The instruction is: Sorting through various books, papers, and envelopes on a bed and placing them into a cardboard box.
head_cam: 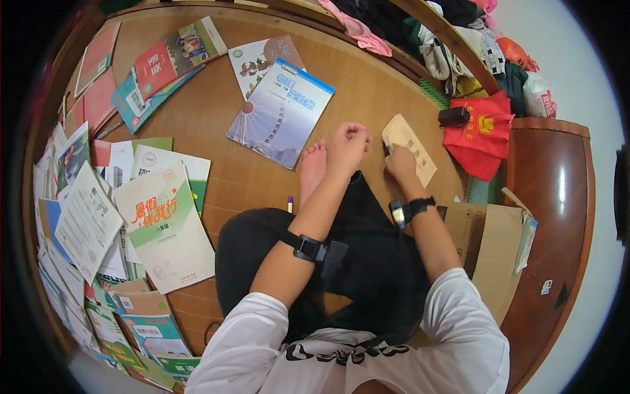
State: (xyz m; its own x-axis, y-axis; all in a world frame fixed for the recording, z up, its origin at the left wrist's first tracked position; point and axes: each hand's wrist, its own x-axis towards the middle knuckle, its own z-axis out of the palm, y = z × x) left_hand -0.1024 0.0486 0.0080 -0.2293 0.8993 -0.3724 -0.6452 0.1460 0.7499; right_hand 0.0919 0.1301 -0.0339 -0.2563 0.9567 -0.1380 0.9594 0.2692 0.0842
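My right hand (pixel 401 165) grips the left edge of a tan paper-covered booklet (pixel 422 162) that bears writing and lies aslant on the wooden surface. Something small and dark shows by its fingertips, too hidden to name. In front of me, over my bare foot (pixel 312 170), my left hand (pixel 349 145) is raised with its fingers curled in, and nothing shows in it. Beyond it lies a blue-and-white physics workbook (pixel 283 115), partly covering an art textbook (pixel 253 61).
Left of me, a white-and-green workbook (pixel 167 231) rests among piled books and papers. A red textbook (pixel 157 71) tops another stack. By my knee is a capped marker (pixel 290 204). To the right stand a red bag (pixel 480 140), a cardboard box (pixel 497 246) and a wooden panel (pixel 551 221).
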